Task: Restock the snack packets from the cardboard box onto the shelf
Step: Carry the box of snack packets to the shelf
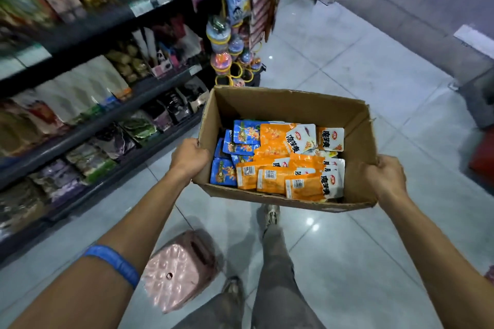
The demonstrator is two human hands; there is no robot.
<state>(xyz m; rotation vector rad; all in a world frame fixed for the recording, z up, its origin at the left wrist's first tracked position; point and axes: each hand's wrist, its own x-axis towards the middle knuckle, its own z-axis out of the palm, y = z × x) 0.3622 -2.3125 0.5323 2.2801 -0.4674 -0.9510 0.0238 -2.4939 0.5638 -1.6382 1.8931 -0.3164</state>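
left hand: grips cardboard box left wall
right hand: grips right wall
shelf: left of box, nearer left hand
snack packets: inside box

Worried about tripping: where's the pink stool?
In the head view, the pink stool stands on the floor tiles, lower centre-left, under the left forearm, beside the person's feet.

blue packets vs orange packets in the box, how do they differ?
The blue packets sit along the cardboard box's left side; the orange packets fill the middle and right. The orange packets look more numerous, some showing barcodes; the blue packets show none. Both lie loose inside the box.
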